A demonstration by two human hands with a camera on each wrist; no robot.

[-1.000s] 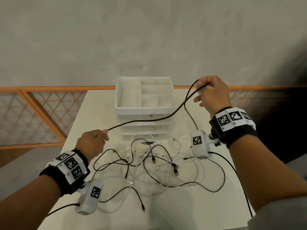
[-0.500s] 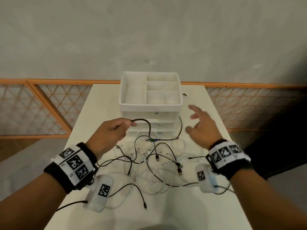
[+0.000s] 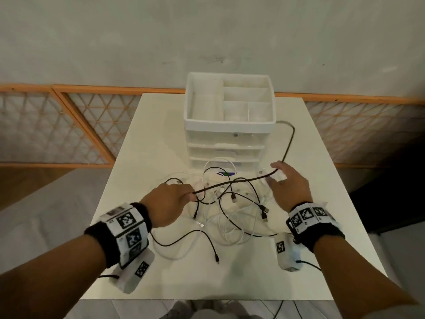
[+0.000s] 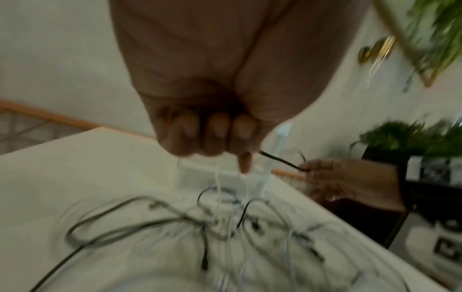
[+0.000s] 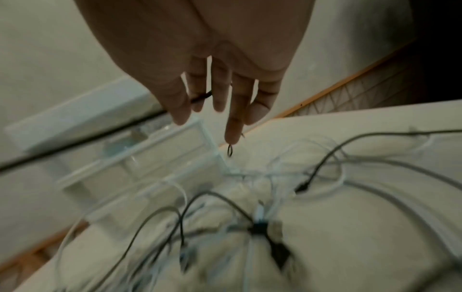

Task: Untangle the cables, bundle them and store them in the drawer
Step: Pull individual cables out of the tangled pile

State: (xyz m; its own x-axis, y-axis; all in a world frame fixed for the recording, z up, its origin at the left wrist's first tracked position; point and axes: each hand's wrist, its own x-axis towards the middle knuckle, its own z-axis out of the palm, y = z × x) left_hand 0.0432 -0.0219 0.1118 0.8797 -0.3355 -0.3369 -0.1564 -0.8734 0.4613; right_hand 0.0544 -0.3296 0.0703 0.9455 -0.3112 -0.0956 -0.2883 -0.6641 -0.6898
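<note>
Since half a second ago the black cable (image 3: 239,180) has been drawn taut between both hands, where earlier only the left hand held it and the right hand was spread above the pile. Now the cable is seen running from the left hand (image 3: 169,203), at lower centre-left of the head view, up and right across the right hand (image 3: 288,187), then curving upward beside the right wall of the drawer unit (image 3: 230,122) toward a plug end near its top rim.

The left hand is clenched into a fist round the cable; in the left wrist view the curled fingers (image 4: 217,128) are seen with the cable leaving at the thumb side. The right hand is held with fingers nearly straight and slightly spread; in the right wrist view the cable (image 5: 200,96) is seen threaded between the fingers (image 5: 220,92), though a firm pinch cannot be confirmed.

Below the taut cable, a tangle of black and white cables (image 3: 230,215) is spread over the middle of the white tabletop (image 3: 161,125), just in front of the drawer unit. The drawers are shut, and the open tray on top is divided into compartments.
</note>
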